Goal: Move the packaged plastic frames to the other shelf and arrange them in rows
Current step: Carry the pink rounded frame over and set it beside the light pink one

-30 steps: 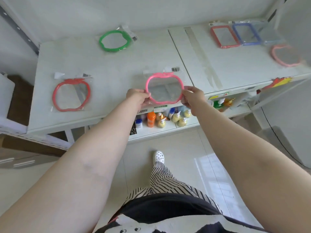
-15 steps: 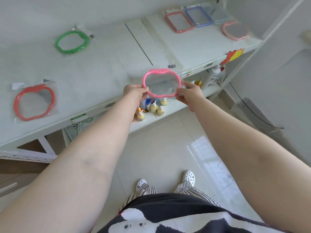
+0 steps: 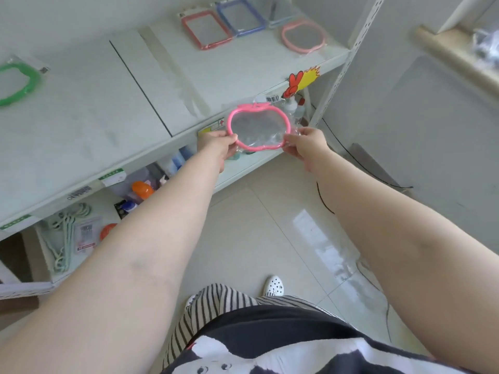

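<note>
Since the earlier head views the pink apple-shaped frame has been carried rightward, off the left shelf board and out past the front edge of the right shelf board, and the view has swung to follow it.

Head view: the frame hangs in the air just in front of that edge, clear of the shelf surface, inside a clear crinkled bag with a barcode tag at its top. The left hand pinches the frame's left rim through the bag between thumb and curled fingers; the right hand pinches the right rim and loose bag corner the same way.

It looks light and fairly stiff, a thin plastic ring that keeps its shape, while the slick film may slide over it. So the rim is the place to grip, at opposite sides, not the loose plastic.

At the back edge of the right board lie a red rectangular frame, a blue rectangular frame and a pale pink round frame, the last near the back right corner. The board in front of them is bare, so nothing seems to block a new row. A green frame remains on the left board. Bottles crowd the lower shelf, and an upright post stands at the right corner.
</note>
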Motion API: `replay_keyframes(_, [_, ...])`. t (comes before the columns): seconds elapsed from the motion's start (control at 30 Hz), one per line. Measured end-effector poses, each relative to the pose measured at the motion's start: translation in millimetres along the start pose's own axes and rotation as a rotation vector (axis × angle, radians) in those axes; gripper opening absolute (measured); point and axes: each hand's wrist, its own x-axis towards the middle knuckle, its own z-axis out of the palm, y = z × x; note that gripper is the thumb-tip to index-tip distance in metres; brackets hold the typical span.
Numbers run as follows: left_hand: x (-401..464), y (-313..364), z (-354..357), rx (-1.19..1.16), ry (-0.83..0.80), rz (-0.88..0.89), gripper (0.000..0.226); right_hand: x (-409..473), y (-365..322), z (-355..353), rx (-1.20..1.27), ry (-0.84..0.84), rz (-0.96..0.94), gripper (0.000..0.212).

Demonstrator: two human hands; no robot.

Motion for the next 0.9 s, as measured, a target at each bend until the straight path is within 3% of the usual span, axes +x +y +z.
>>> replay_keyframes(0.37, [29,37,73,0.022,0.008,0.057,0.029,72,-25,-39,0.127,0.023,0.024,0.033])
replay_keyframes(0.53, [65,60,101,0.044,-0.026,0.058,0.029,105,-47,-44,0.147,0.096,0.005,0.023])
replay_keyframes(0.73, [101,86,136,0.065,-0.075,0.048,0.026,147,-74,-56,0.174,0.16,0.019,0.046])
replay_keyframes(0.9, [127,105,154,0.076,-0.075,0.046,0.026,178,-91,-57,0.182,0.15,0.037,0.047])
